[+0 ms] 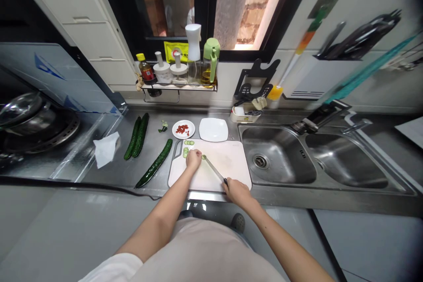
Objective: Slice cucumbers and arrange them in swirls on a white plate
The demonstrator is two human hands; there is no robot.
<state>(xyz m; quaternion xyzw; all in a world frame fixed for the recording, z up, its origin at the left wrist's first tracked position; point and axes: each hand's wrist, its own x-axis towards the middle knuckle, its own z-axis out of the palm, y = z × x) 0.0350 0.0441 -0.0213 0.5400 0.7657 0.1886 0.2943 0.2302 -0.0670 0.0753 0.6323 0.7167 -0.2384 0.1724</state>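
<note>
My right hand [237, 191] is wrapped round the black handle of a kitchen knife [214, 169], whose blade slants up and left over a white cutting board [231, 158]. By the blade's tip lies a small green cucumber slice [204, 157]. Close to that tip, on the board's left part, my left hand [193, 159] has its fingers pinched together; anything between them is too small to make out. Beyond and beside the left hand rest several thin cucumber slices [189, 142]. A whole cucumber [154, 163] lies on the counter left of the board.
Two more cucumbers [140, 134] lie further left, near a crumpled white paper [106, 149]. Behind the board stand a plate of red pieces [176, 134] and a white square dish [213, 129]. Cucumber scraps [163, 126] sit nearby. A double sink [280, 158] adjoins on the right.
</note>
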